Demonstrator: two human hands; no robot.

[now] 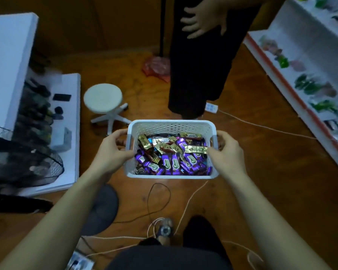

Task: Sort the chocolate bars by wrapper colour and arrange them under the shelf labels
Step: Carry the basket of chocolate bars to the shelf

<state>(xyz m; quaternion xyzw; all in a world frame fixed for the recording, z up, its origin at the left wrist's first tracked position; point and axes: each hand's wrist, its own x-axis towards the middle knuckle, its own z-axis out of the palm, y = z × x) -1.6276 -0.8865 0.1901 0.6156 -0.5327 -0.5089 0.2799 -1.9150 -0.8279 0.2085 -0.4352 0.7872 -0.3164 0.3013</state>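
Both hands hold a white perforated plastic basket in the air above the wooden floor. The left hand grips its left end, fingers curled round the handle outside, thumb over the rim. The right hand grips the right end the same way, its thumb reaching inside to touch a gold foil chocolate bar. Shiny purple-wrapped chocolate bars fill the near half in a loose, crinkled heap; more gold ones lie across the far half.

Just beyond the basket stands another person in black trousers. A round white stool on a star base stands to the left and a white power strip lies near the feet. To the right runs a white shelf unit with red edging, holding blurred green packets.
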